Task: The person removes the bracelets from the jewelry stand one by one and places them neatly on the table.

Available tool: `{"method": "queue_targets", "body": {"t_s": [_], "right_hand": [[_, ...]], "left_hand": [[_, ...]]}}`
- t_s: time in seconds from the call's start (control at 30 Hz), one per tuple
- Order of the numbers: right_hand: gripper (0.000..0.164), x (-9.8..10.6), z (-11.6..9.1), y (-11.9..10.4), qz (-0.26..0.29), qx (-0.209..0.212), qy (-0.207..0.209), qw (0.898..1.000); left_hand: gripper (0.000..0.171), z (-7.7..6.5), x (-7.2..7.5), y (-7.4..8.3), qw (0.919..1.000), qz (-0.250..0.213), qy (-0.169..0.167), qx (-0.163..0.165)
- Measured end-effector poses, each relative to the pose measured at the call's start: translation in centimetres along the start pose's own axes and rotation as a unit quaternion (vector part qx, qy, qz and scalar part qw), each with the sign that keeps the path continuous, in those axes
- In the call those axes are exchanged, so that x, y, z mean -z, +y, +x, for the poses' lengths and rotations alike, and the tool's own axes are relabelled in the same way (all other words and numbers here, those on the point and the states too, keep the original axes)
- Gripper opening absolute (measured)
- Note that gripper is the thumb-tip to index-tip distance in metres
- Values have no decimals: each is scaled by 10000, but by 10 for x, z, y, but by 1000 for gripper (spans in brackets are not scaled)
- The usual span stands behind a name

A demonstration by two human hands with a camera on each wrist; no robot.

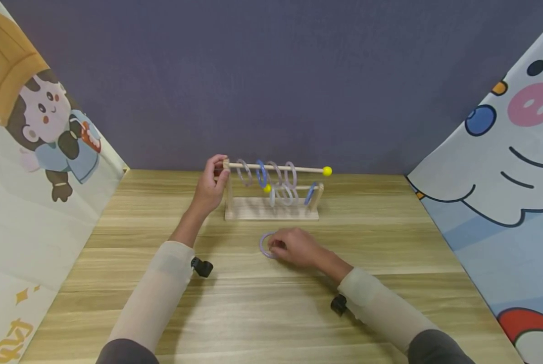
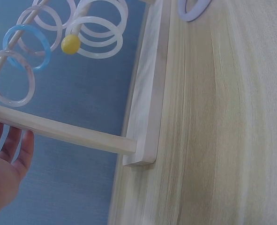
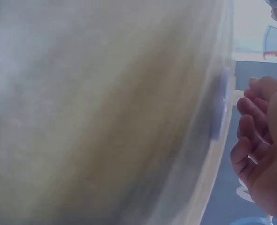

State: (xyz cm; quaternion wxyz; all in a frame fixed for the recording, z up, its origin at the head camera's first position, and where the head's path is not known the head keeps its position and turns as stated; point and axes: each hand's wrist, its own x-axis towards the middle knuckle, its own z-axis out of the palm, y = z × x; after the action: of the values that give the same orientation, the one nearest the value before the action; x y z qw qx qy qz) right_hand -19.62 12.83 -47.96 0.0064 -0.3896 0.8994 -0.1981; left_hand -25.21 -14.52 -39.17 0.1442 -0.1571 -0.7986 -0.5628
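A wooden bangle stand (image 1: pixel 271 215) stands at the back of the table, with two rods tipped by yellow balls (image 1: pixel 327 171). My left hand (image 1: pixel 211 184) grips the top of its left post (image 2: pixel 72 133), fingers behind the wood. Several pale bangles and a blue bangle (image 2: pixel 48 49) hang on the upper rod; more, mostly whitish, hang on the lower one. In front of the stand a lavender bangle (image 1: pixel 261 244) lies flat on the table. My right hand (image 1: pixel 298 247) hovers over its right side, fingers loosely curled. The right wrist view shows a gap between those fingers and the bangle.
The wood-grain table (image 1: pixel 271 313) runs back to a dark wall panel (image 1: pixel 271 86) just behind the stand. Printed cartoon panels border the left and right sides. A small black camera (image 1: pixel 202 267) is strapped on each wrist.
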Motion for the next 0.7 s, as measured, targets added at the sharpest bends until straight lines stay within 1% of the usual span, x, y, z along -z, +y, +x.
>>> {"method": "queue_targets", "body": {"t_s": [0.1,0.23,0.33,0.43,0.6,0.7], "right_hand": [[14,7,2,1,90,-121,216,9997],[15,20,6,2,280,-401,478,9977],[15,30,9,4,468,-553,775,9944],[16,39,12,7,681,-619,1173,9888],[15,52,15,11,1135,-757,1741,9752],[14,60,16,12,1286,-795,2084,9663]], "left_hand": [[40,4,-2,-14,10000,18,45,-36],[40,10,-4,-37,9998,5,121,-157],[39,10,-4,-40,9996,-19,138,-244],[39,10,-4,-41,9995,-31,132,-284],[39,9,-4,-39,9996,14,124,-254],[40,9,-5,-37,9997,36,123,-207]]}}
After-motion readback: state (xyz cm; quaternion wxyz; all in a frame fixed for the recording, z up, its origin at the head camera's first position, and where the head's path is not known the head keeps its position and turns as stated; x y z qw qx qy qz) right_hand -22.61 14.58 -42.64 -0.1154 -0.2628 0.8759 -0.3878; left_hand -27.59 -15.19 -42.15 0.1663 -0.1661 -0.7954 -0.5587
